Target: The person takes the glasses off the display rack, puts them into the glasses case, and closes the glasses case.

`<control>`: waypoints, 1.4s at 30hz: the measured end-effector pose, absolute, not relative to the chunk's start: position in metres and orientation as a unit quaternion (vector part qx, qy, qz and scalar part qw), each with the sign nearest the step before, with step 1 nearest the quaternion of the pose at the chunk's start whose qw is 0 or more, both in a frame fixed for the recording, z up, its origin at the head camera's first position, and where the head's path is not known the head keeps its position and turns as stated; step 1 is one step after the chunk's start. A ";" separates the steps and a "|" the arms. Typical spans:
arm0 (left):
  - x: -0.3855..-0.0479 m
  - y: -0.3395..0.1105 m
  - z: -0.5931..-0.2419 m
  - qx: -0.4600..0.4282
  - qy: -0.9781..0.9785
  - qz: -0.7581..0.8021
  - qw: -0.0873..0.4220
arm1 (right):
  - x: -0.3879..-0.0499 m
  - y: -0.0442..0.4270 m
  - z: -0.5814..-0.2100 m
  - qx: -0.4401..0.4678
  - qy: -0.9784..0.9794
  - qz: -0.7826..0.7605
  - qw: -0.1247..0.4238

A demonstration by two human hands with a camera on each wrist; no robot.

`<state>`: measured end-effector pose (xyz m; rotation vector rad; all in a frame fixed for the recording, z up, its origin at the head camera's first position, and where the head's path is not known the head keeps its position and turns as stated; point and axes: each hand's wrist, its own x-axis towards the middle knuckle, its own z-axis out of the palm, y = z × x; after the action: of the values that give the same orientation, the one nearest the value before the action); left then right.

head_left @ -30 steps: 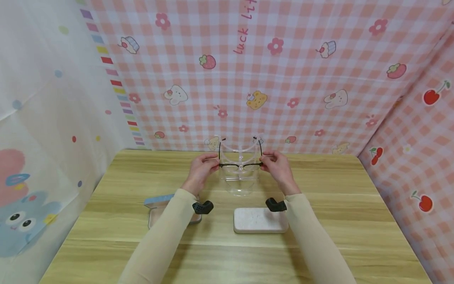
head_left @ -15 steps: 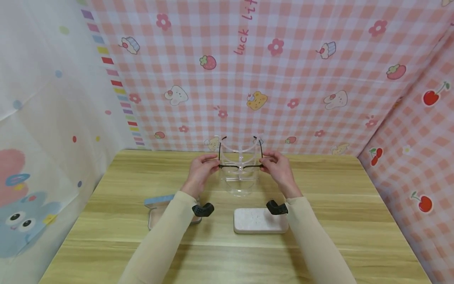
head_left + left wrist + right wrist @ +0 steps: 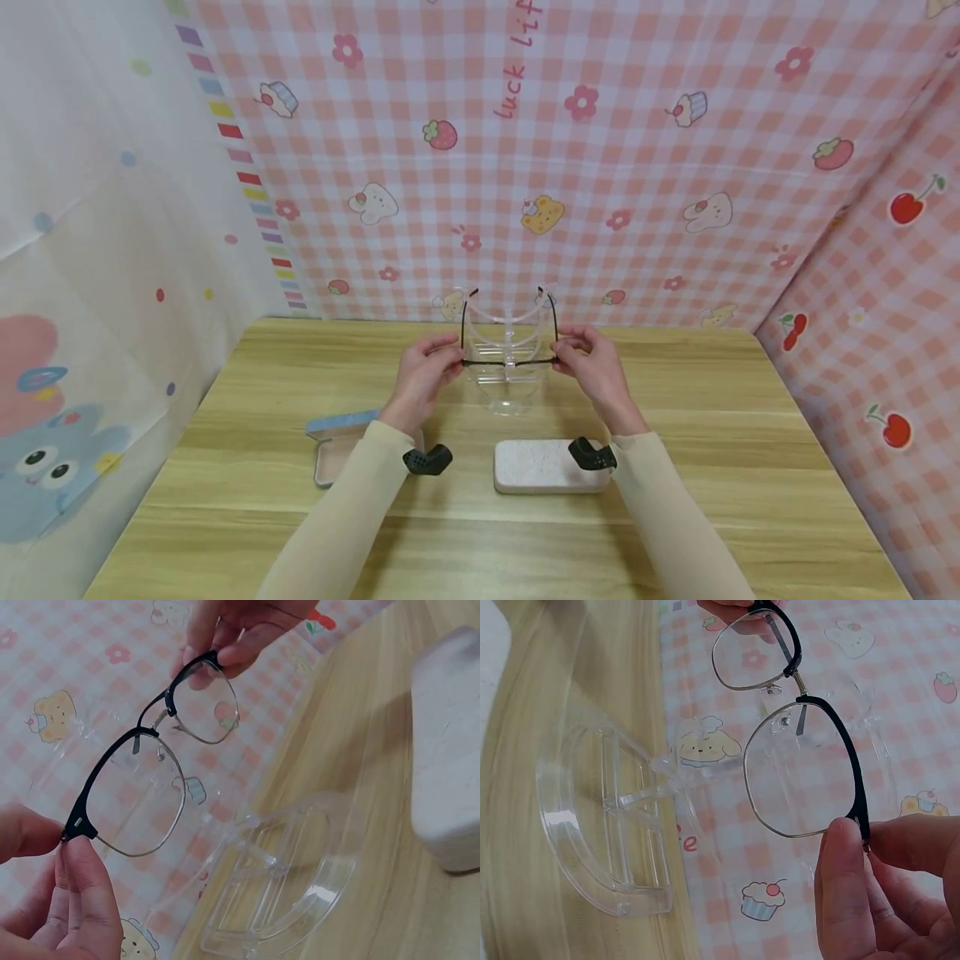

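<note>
A pair of eyeglasses (image 3: pixel 489 362) with a black upper frame and thin metal lower rims is held level between both hands, its temples spread and pointing to the back wall. My left hand (image 3: pixel 426 372) pinches the left hinge corner between thumb and fingers. At the opposite corner my right hand (image 3: pixel 596 367) pinches the frame the same way. Just behind and below the glasses stands a clear plastic display stand (image 3: pixel 330 892), its curved base on the table. In the head view the glasses overlap the stand; both wrist views show the lens fronts apart from its base.
A white glasses case (image 3: pixel 536 467), lid down, lies in front of the stand. To the left an opened case (image 3: pixel 333 458) with a blue lid is partly covered by the left forearm. Patterned cloth walls (image 3: pixel 645 167) border the wooden table (image 3: pixel 495 558) at the back and sides.
Both hands have drawn the glasses slightly toward the person, so the front frame sits lower in the head view. The grips, the stand and the cases have stayed the same.
</note>
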<state>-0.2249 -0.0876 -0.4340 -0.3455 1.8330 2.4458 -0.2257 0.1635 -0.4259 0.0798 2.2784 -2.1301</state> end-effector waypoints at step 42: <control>-0.158 -0.092 -0.462 -0.116 0.561 0.820 0.023 | -0.162 0.158 -0.451 0.009 0.715 -0.698 -0.032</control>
<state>-0.1578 -0.0917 -0.4619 -0.3596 1.7366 2.5382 -0.1620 0.1582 -0.4511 0.0289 2.2938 -2.2391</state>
